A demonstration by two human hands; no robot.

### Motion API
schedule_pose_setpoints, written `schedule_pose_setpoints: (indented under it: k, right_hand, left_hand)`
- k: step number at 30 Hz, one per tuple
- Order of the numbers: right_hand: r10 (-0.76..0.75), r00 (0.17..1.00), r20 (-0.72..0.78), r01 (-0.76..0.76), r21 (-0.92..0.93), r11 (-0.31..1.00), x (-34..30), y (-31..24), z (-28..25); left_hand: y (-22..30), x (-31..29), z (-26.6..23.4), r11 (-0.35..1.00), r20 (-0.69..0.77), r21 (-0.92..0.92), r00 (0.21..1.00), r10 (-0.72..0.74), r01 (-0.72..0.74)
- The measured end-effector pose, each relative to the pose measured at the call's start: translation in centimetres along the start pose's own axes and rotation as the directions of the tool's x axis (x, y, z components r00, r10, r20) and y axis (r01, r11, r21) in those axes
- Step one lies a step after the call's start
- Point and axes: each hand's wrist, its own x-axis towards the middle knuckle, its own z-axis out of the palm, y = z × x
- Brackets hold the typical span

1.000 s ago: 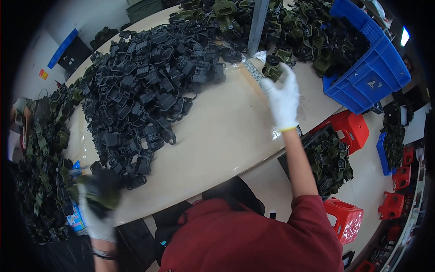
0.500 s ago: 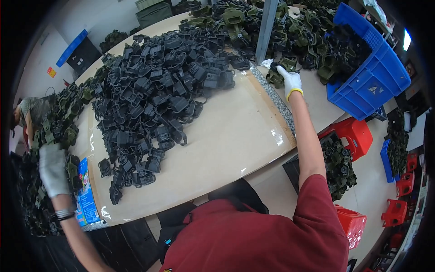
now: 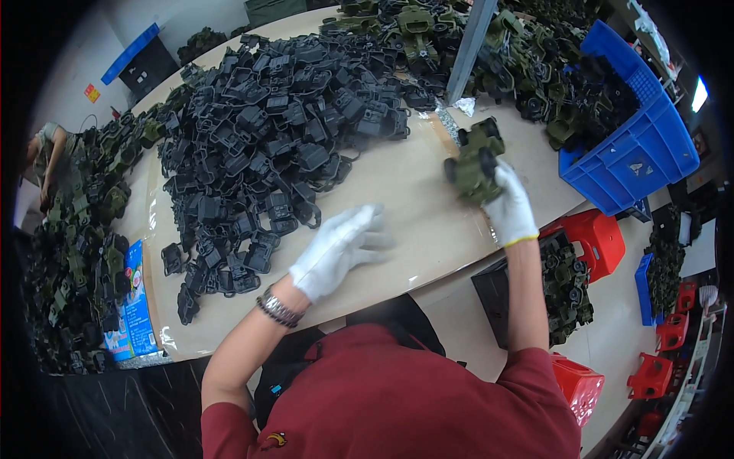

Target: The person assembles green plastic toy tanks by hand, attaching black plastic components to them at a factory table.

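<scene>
My right hand (image 3: 511, 205), in a white glove, grips an olive-green toy vehicle (image 3: 474, 161) with black wheels above the right part of the beige table (image 3: 397, 191). My left hand (image 3: 336, 249), also gloved in white, hovers with fingers spread over the table's middle, holding nothing. A large heap of black plastic parts (image 3: 260, 145) lies just to its left. More green toy vehicles (image 3: 428, 30) are piled at the far side of the table.
A blue crate (image 3: 634, 145) with green and black toys stands at the right. A grey post (image 3: 468, 46) rises from the table. Red stools (image 3: 592, 237) and a black bin (image 3: 566, 283) of toys sit below right. Another person (image 3: 46, 153) works at far left beside green toys.
My right hand has drawn back from the far pile with a green toy vehicle. My left hand has swung from the left edge to the table's middle.
</scene>
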Motion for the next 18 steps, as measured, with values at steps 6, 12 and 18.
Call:
schedule_pose_setpoints:
  k: [6, 12, 18]
  right_hand:
    - [0.088, 0.901, 0.425, 0.226, -0.633, 0.741, -6.8, 1.4, 9.2]
    - [0.346, 0.812, 0.469, 0.22, -0.797, 0.563, -4.4, -0.2, 14.3]
    - [-0.347, 0.547, 0.762, 0.623, -0.647, -0.438, 10.3, 4.6, 14.7]
  left_hand:
    - [-0.3, 1.4, -0.2, 0.913, 0.157, -0.367, 0.98, -0.125, 0.175]
    - [-2.1, -2.7, -1.1, 0.898, -0.145, -0.436, 0.98, -0.139, 0.063]
    - [-1.9, -3.8, -0.2, 0.816, -0.046, -0.576, 0.994, -0.095, 0.051]
